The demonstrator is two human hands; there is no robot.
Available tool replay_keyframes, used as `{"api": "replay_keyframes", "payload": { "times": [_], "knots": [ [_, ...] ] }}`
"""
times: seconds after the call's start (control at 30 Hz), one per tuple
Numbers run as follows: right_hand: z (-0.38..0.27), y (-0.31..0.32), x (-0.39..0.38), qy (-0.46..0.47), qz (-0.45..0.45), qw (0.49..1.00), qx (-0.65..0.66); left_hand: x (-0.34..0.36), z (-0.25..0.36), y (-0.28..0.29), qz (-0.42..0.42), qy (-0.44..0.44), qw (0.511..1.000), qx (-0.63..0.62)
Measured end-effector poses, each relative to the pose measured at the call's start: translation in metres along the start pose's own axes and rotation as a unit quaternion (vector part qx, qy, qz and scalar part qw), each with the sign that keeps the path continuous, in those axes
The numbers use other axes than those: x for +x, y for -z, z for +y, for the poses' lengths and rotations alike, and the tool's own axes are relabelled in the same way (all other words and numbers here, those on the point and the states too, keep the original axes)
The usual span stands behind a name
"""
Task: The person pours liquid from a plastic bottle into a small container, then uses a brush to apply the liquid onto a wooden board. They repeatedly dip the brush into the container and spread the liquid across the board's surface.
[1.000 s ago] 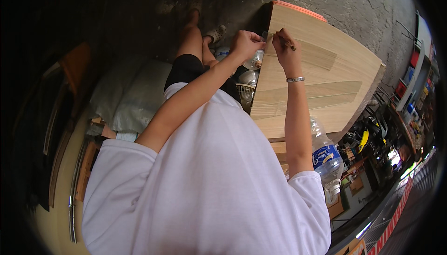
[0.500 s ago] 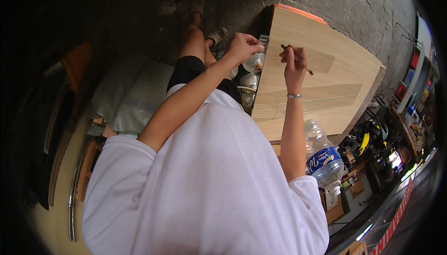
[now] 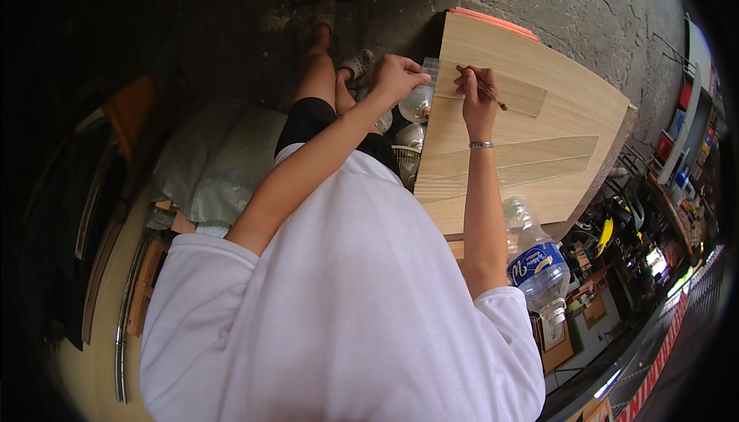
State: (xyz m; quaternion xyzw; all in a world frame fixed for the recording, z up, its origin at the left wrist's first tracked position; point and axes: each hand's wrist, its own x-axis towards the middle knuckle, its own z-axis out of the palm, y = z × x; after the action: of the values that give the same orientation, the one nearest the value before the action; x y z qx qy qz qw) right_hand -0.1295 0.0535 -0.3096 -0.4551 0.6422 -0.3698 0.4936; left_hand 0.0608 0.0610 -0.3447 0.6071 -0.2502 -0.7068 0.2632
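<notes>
My right hand (image 3: pixel 477 87) grips a slim brass-coloured glass cutter (image 3: pixel 494 97), held like a pen, with its tip near the board's left edge. Beneath it, a clear glass strip (image 3: pixel 523 100) lies on the pale wooden board (image 3: pixel 508 129) and sticks out past that left edge. My left hand (image 3: pixel 398 82) is closed in a pinch at the strip's overhanging end; the exact contact is too small to make out. Closer to me on the board lie more long clear strips (image 3: pixel 539 156).
Clear plastic bottles (image 3: pixel 416 102) and a ribbed basket (image 3: pixel 406 162) sit beside the board's left edge, by my legs. A large bottle with a blue label (image 3: pixel 536 262) is right of my right forearm. Grey sheeting (image 3: pixel 215 160) covers something at left.
My right hand has moved slightly left and away from me over the strip, bringing the cutter closer to the board's left edge. My left hand keeps its pinch, almost in place.
</notes>
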Motion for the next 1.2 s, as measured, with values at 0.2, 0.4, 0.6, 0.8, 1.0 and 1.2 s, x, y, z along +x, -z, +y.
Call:
{"api": "replay_keyframes", "payload": {
  "times": [0.2,0.4,0.6,0.8,1.0,1.2],
  "knots": [
    [-0.018,-0.005,0.007,0.093,-0.047,0.976,-0.190,0.001,-0.003,-0.025,0.086,-0.034,0.992,0.087],
    [-0.032,-0.006,0.017,0.110,-0.097,0.953,-0.265,0.005,-0.010,-0.025,0.077,-0.043,0.994,0.068],
    [-0.030,-0.008,0.023,0.126,-0.114,0.952,-0.254,0.011,-0.013,-0.026,0.054,-0.029,0.996,0.061],
    [-0.023,-0.005,-0.002,0.120,-0.142,0.944,-0.272,0.012,-0.012,-0.022,0.038,-0.030,0.997,0.053],
    [-0.015,0.009,-0.044,0.027,-0.057,0.979,-0.192,0.006,-0.003,-0.015,0.007,-0.014,1.000,-0.012],
    [0.004,0.014,-0.002,0.004,0.003,0.999,0.052,0.000,-0.005,0.017,-0.012,0.001,0.999,-0.035]
  ]
}}
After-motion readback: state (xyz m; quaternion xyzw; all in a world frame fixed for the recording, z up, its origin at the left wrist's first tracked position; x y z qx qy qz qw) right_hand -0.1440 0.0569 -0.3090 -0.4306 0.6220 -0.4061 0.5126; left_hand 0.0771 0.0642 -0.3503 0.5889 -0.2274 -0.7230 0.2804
